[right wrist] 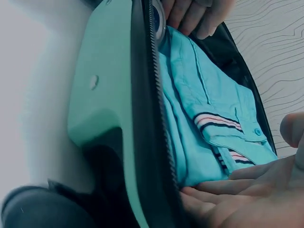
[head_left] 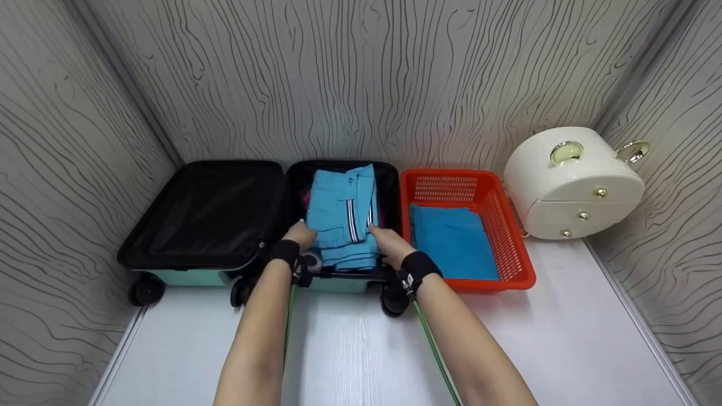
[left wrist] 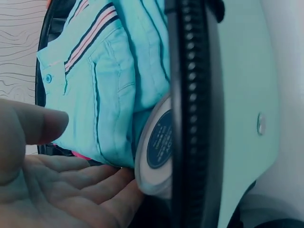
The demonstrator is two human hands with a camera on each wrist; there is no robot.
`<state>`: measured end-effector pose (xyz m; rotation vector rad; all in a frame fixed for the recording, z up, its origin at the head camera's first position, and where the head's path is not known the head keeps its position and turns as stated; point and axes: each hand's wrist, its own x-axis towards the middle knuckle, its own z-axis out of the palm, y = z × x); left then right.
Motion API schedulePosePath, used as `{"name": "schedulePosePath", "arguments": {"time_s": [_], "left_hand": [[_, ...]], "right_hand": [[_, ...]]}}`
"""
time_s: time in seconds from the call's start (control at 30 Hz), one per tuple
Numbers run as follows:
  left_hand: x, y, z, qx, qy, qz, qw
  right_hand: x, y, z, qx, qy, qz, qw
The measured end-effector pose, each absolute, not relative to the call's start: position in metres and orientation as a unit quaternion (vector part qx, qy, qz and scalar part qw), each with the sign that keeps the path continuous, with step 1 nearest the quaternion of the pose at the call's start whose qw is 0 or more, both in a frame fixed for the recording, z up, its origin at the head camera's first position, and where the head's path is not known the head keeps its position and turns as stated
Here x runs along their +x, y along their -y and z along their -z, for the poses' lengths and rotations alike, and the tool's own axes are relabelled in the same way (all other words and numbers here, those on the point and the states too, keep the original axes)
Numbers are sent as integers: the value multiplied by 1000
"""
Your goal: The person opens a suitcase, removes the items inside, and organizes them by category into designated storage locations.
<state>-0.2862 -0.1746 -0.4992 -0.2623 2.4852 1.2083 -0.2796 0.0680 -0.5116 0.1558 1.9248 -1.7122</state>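
Note:
A folded light-blue garment [head_left: 338, 208] with a button and striped bands lies in the right half of an open mint-green suitcase [head_left: 338, 285]. My left hand [head_left: 300, 235] is at the garment's left side; in the left wrist view its fingers [left wrist: 90, 185] stretch low beside the cloth, thumb raised. At the right side is my right hand [head_left: 390, 243], its fairly straight fingers [right wrist: 232, 187] against the cloth's lower edge. Neither hand pinches it. A round white container with a dark printed label [left wrist: 159, 142] sits by the left fingertips, partly hidden by the rim.
The suitcase's black-lined other half [head_left: 208, 220] lies open at left. A red plastic basket [head_left: 516, 248] holding folded blue cloth [head_left: 454, 242] stands right of the suitcase. Farther right is a cream case [head_left: 581, 186] with gold knobs. Patterned walls surround the white surface [head_left: 350, 349].

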Motion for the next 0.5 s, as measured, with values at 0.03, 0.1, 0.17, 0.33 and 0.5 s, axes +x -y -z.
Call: {"name": "schedulePosePath", "arguments": {"time_s": [0.03, 0.1, 0.17, 0.33, 0.5], "left_hand": [[-286, 175, 500, -99, -876, -435, 182], [-286, 174, 500, -107, -869, -450, 176], [-285, 172, 499, -115, -864, -462, 166], [-285, 162, 495, -121, -859, -475, 148], [-287, 153, 497, -122, -873, -455, 131]], "right_hand": [[-280, -67, 512, 59, -707, 647, 280], [-280, -65, 513, 61, -683, 672, 282], [-281, -64, 513, 63, -655, 700, 278], [-282, -64, 515, 82, -617, 743, 248], [-281, -60, 517, 99, -666, 709, 210]]}}
